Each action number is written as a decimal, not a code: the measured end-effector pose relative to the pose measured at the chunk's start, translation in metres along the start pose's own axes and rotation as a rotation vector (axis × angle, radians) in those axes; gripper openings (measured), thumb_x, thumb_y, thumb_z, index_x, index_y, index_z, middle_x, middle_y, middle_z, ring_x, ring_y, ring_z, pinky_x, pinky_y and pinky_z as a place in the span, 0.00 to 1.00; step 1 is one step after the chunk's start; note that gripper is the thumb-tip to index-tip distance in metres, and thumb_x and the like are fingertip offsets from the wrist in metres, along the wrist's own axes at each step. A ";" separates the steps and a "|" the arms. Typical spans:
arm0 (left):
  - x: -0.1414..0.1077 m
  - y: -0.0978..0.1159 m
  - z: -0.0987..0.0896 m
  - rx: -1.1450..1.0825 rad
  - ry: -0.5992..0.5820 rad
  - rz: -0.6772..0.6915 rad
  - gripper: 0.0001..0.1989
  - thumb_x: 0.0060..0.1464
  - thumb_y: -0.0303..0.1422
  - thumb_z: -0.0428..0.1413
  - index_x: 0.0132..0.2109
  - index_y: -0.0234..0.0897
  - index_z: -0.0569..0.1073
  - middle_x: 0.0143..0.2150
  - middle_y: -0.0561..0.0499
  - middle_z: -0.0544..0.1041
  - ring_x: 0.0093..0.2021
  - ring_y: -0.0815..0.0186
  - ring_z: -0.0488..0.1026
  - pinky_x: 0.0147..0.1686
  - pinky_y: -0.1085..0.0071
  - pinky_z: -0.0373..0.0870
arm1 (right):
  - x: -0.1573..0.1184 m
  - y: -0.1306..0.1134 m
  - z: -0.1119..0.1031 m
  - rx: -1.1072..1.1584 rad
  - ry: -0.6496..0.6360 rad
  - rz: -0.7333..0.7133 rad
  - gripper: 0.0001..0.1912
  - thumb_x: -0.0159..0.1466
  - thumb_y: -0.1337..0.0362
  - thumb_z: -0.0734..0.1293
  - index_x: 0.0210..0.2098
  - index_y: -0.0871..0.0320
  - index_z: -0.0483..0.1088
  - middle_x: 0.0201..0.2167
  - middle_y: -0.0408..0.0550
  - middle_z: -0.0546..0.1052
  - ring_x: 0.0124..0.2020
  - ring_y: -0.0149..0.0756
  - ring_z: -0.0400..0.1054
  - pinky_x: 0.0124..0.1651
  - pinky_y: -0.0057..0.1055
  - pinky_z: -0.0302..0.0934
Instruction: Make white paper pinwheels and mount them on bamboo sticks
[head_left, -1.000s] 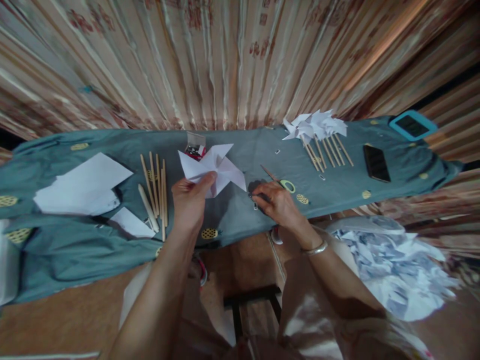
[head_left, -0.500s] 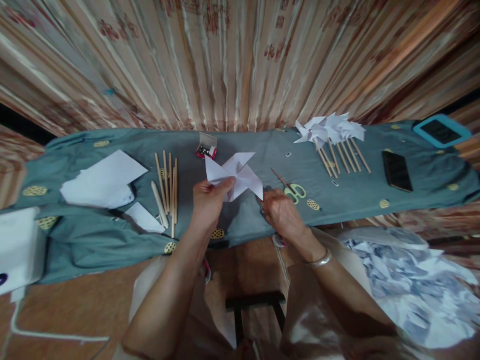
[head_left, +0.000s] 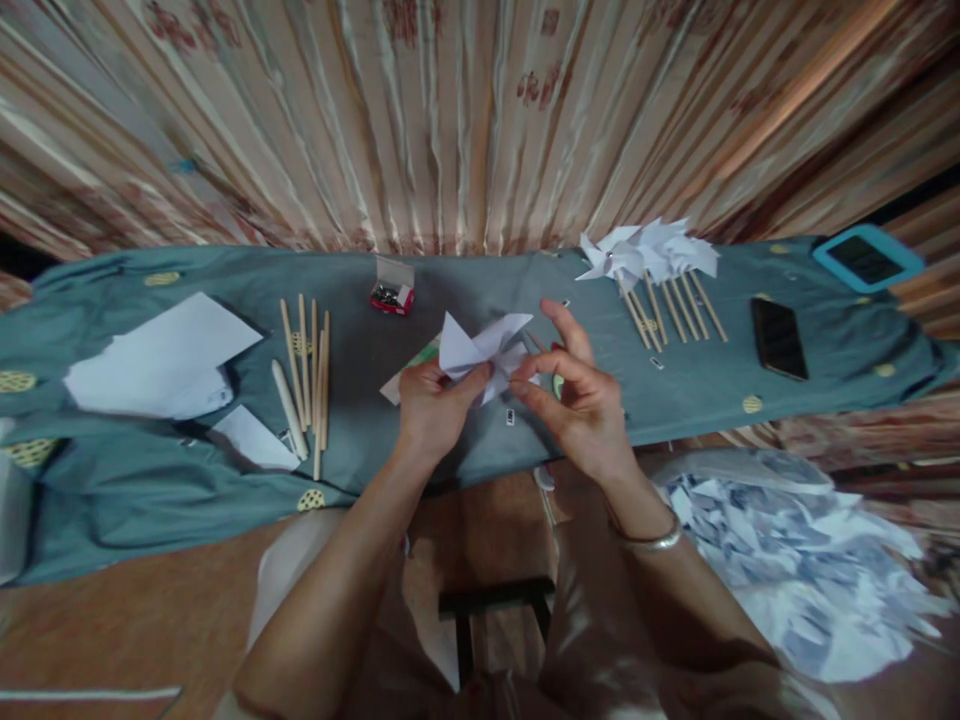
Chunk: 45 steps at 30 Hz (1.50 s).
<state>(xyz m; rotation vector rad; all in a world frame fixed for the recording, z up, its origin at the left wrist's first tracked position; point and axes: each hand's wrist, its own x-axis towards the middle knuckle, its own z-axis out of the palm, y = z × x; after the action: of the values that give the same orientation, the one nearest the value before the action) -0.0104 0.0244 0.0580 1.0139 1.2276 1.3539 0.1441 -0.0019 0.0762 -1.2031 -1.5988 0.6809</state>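
Observation:
A folded white paper pinwheel point(head_left: 480, 345) is pinched between the thumb and fingers of my left hand point(head_left: 431, 410), above the middle of the cloth. My right hand point(head_left: 585, 400) is at the pinwheel's right side, thumb and index fingertip pressed together close to its centre, the other fingers raised. Whatever those fingertips hold is too small to make out. Behind my right hand, the scissors point(head_left: 557, 385) are mostly hidden. A flat green-and-white piece point(head_left: 405, 372) shows partly beneath the pinwheel, and a small printed slip point(head_left: 510, 417) lies on the cloth below.
On the left are white paper sheets point(head_left: 165, 350) and several wooden sticks point(head_left: 306, 360). A small open box of metal pins point(head_left: 391, 290) stands at the back. Pinwheels on sticks point(head_left: 652, 250), a phone point(head_left: 778, 338) and a blue-framed device point(head_left: 870, 257) lie right. Paper scraps point(head_left: 795, 560) fill a bag below.
My right hand has lifted from the cloth by the scissors to the pinwheel, fingertips pinched at it. The pinwheel has tilted in my left hand. The view has shifted slightly.

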 end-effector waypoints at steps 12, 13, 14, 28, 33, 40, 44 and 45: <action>-0.003 -0.005 0.014 -0.101 -0.062 -0.118 0.09 0.33 0.34 0.70 0.25 0.36 0.80 0.26 0.52 0.81 0.26 0.65 0.75 0.30 0.70 0.72 | 0.005 0.015 -0.008 -0.021 -0.065 0.052 0.02 0.63 0.62 0.71 0.34 0.52 0.75 0.68 0.44 0.62 0.72 0.46 0.49 0.73 0.54 0.42; -0.003 -0.005 0.014 -0.102 -0.066 -0.119 0.09 0.33 0.34 0.70 0.25 0.37 0.80 0.26 0.52 0.81 0.26 0.65 0.75 0.30 0.70 0.73 | 0.005 0.015 -0.009 -0.020 -0.068 0.057 0.02 0.63 0.61 0.71 0.34 0.52 0.75 0.68 0.44 0.62 0.72 0.46 0.49 0.72 0.53 0.43; -0.003 -0.004 0.014 -0.106 -0.067 -0.119 0.10 0.33 0.34 0.70 0.25 0.37 0.80 0.26 0.52 0.81 0.27 0.65 0.75 0.30 0.70 0.73 | 0.005 0.016 -0.009 -0.015 -0.071 0.060 0.03 0.63 0.61 0.70 0.34 0.52 0.75 0.68 0.44 0.62 0.72 0.46 0.50 0.72 0.53 0.44; -0.005 -0.005 0.012 -0.129 -0.064 -0.113 0.07 0.34 0.33 0.68 0.25 0.37 0.81 0.26 0.52 0.81 0.26 0.66 0.75 0.29 0.71 0.72 | 0.006 0.019 -0.008 0.017 -0.113 0.068 0.03 0.64 0.61 0.70 0.35 0.53 0.74 0.67 0.46 0.64 0.71 0.46 0.53 0.70 0.52 0.49; -0.005 -0.003 0.012 -0.119 -0.070 -0.095 0.06 0.35 0.33 0.68 0.25 0.37 0.81 0.26 0.52 0.81 0.26 0.66 0.75 0.29 0.70 0.72 | 0.005 0.020 -0.006 0.016 -0.109 0.061 0.04 0.64 0.61 0.70 0.35 0.53 0.74 0.67 0.47 0.65 0.72 0.45 0.51 0.71 0.52 0.47; -0.004 -0.005 0.011 -0.054 -0.072 -0.076 0.07 0.35 0.34 0.68 0.23 0.38 0.80 0.25 0.52 0.81 0.28 0.63 0.76 0.30 0.70 0.73 | 0.004 0.022 -0.005 0.117 -0.101 0.149 0.06 0.62 0.58 0.71 0.34 0.53 0.74 0.66 0.48 0.66 0.72 0.46 0.51 0.71 0.52 0.46; -0.004 -0.006 0.010 -0.051 -0.107 -0.054 0.07 0.35 0.34 0.68 0.24 0.37 0.80 0.25 0.52 0.81 0.28 0.64 0.75 0.31 0.70 0.72 | 0.003 0.025 -0.007 0.207 -0.130 0.253 0.07 0.60 0.58 0.73 0.33 0.53 0.74 0.66 0.47 0.66 0.69 0.46 0.57 0.69 0.52 0.51; -0.005 -0.005 0.009 -0.051 -0.117 -0.055 0.07 0.35 0.34 0.68 0.24 0.37 0.80 0.25 0.52 0.81 0.27 0.64 0.75 0.31 0.70 0.72 | 0.003 0.027 -0.007 0.227 -0.136 0.276 0.07 0.60 0.58 0.73 0.33 0.53 0.74 0.66 0.48 0.66 0.67 0.47 0.60 0.69 0.52 0.53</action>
<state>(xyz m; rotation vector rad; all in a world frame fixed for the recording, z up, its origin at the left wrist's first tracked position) 0.0000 0.0211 0.0540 1.0030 1.1205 1.2595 0.1604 0.0096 0.0571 -1.2395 -1.4317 1.1116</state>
